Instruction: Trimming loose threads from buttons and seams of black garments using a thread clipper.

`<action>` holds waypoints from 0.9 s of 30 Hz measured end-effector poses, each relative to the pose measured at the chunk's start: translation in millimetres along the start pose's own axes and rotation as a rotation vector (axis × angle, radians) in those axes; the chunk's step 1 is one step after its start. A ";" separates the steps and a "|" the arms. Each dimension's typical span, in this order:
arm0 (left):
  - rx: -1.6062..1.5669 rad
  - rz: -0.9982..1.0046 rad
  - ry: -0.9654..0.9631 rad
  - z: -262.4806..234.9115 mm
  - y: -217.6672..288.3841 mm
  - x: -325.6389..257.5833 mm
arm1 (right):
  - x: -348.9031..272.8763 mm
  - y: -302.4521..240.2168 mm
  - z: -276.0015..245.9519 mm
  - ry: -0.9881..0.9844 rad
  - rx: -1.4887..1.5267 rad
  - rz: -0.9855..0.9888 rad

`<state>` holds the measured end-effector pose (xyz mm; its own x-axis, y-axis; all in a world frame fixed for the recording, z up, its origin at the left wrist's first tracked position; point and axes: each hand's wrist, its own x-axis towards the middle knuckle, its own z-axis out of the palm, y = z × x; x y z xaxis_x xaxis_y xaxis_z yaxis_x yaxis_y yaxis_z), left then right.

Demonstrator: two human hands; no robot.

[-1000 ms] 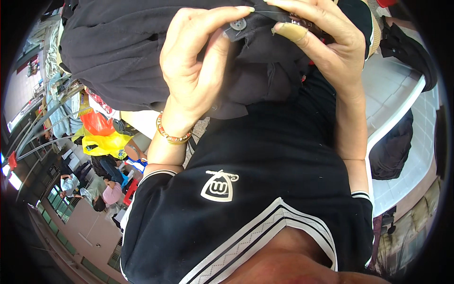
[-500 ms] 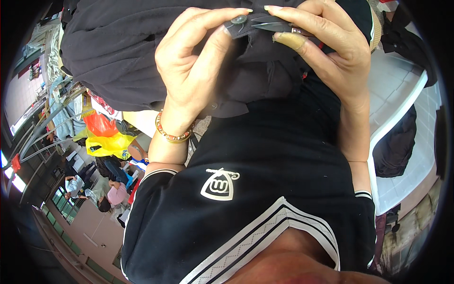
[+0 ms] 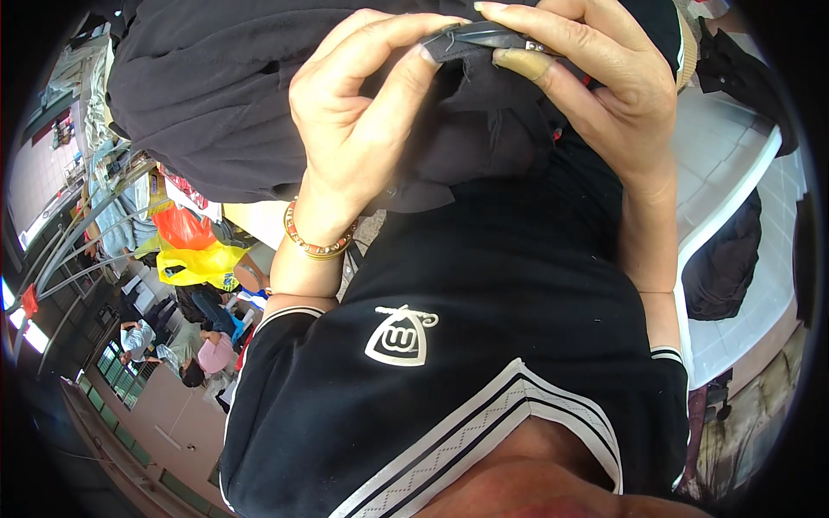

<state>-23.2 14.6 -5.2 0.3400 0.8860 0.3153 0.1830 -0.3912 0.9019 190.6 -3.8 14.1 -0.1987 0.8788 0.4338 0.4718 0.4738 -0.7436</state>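
Both hands are raised close in front of the chest, meeting over a bunched piece of black fabric (image 3: 259, 112) that spills away to the person's left and hangs against the black shirt (image 3: 484, 345). The left hand (image 3: 363, 129) is curled, its thumb and fingertips pinched on a folded edge of the cloth, apparently to keep that edge taut and lifted where it can be seen. The right hand (image 3: 604, 104) is closed around a small dark tool (image 3: 488, 36), slim and partly metal, which lies across the top of the fold right where the two hands meet; what kind of tool it is cannot be told, since the fingers cover most of it. The right thumb wears a tan wrap or cot (image 3: 522, 62), which probably guards the skin where it presses against the tool or the cloth. Holding the fabric this high and this near looks like a way of bringing a small detail of the hem into close view, with the bulk of the cloth left to hang so that only the worked edge needs support. A beaded bracelet (image 3: 315, 237) circles the left wrist. To the person's right stands a white tabletop (image 3: 734, 198) with dark bundles resting on it. Lower left, far off, there are orange and yellow plastic bags (image 3: 194, 250) and other people sitting.
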 end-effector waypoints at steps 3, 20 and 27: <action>0.150 0.098 -0.054 0.4 3.7 3.8 | 0.6 1.7 -0.5 0.009 0.035 0.005; 0.278 0.144 0.009 9.0 2.2 5.4 | -1.7 -5.3 -4.6 0.049 -0.125 -0.025; 0.387 0.222 0.007 10.3 2.0 8.8 | 1.1 -21.3 -9.4 -0.013 -0.324 -0.033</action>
<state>-10.3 19.0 -3.7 0.4038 0.7715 0.4917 0.4389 -0.6350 0.6358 188.4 -13.4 35.2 -0.2279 0.8650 0.4471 0.7135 0.4608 -0.5278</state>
